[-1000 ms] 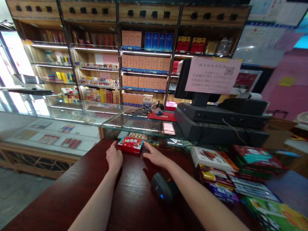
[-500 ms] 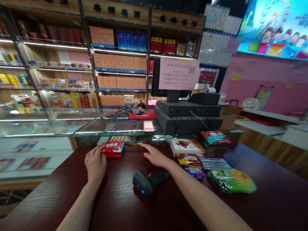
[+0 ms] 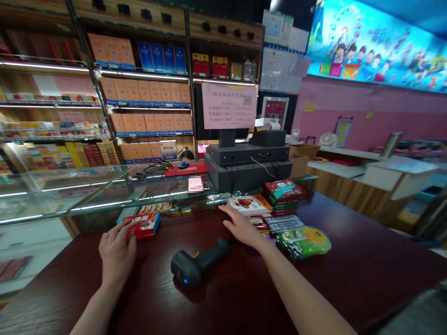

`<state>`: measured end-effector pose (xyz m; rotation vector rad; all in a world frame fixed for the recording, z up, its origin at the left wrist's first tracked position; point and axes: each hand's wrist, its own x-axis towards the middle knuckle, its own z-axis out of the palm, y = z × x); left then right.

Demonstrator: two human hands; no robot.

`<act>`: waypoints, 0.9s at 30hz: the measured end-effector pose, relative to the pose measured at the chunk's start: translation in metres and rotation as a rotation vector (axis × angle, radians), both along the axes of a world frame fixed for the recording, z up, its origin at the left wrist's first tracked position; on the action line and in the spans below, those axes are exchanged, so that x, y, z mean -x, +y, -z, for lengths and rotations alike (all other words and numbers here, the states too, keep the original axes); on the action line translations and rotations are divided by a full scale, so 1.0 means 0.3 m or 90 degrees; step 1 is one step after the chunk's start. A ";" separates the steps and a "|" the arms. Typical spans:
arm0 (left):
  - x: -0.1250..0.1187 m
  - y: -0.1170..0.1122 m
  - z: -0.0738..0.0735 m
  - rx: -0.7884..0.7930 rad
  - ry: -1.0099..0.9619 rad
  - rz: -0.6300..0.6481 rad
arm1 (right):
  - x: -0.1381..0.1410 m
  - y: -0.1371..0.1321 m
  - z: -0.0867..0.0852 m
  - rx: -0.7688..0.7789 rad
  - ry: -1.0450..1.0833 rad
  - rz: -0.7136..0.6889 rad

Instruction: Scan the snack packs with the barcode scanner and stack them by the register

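My left hand (image 3: pixel 118 253) is at the left end of a small red box (image 3: pixel 145 225) with a blue end, its fingers over the top and the thumb by the near side. My right hand (image 3: pixel 243 227) is stretched out, fingers extended and holding nothing, beside a white box with a brown picture (image 3: pixel 246 205). Below it lie a red-and-yellow packet and a blue packet (image 3: pixel 284 224), partly covered by my hand and arm. A black barcode scanner (image 3: pixel 195 264) with a lit blue light lies between my arms. A green packet (image 3: pixel 303 242) lies right of my right forearm.
Behind the packets rises a stack of red and green packs (image 3: pixel 282 195). A till with a monitor (image 3: pixel 228 107) stands on the glass counter (image 3: pixel 115 188) beyond the dark table (image 3: pixel 349 260). Shelves of boxes line the back. Another person's head shows low behind the counter.
The view has turned right. My right hand has moved right, towards the white box and packets, uncovering the scanner's handle. My left hand stays at the red box.
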<state>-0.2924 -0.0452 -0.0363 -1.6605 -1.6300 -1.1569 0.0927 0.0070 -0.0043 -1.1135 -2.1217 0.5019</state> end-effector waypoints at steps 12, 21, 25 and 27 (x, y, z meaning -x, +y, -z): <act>-0.092 0.027 -0.031 0.031 -0.016 0.197 | -0.165 0.014 -0.002 -0.097 -0.151 0.199; -0.230 0.101 -0.126 0.181 -0.012 0.295 | -0.178 -0.012 -0.020 0.033 -0.275 0.231; -0.340 0.143 -0.194 0.306 -0.020 0.317 | -0.165 -0.031 -0.038 0.041 -0.279 0.211; -0.404 0.165 -0.210 0.397 -0.033 0.327 | -0.155 -0.035 -0.039 0.045 -0.283 0.192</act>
